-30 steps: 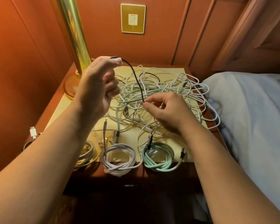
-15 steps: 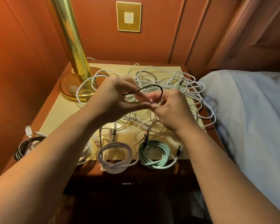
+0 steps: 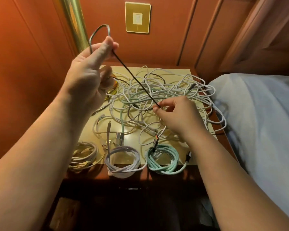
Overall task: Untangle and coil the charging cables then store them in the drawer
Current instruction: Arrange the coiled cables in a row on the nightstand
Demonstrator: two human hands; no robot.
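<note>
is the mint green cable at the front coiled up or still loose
Coiled. The mint green cable lies in a neat round bundle at the nightstand's front edge, apart from the tangled pile behind it.

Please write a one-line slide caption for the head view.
Both hands, left and right, stretch a black cable above the tangle; three coils wait in front.
</note>
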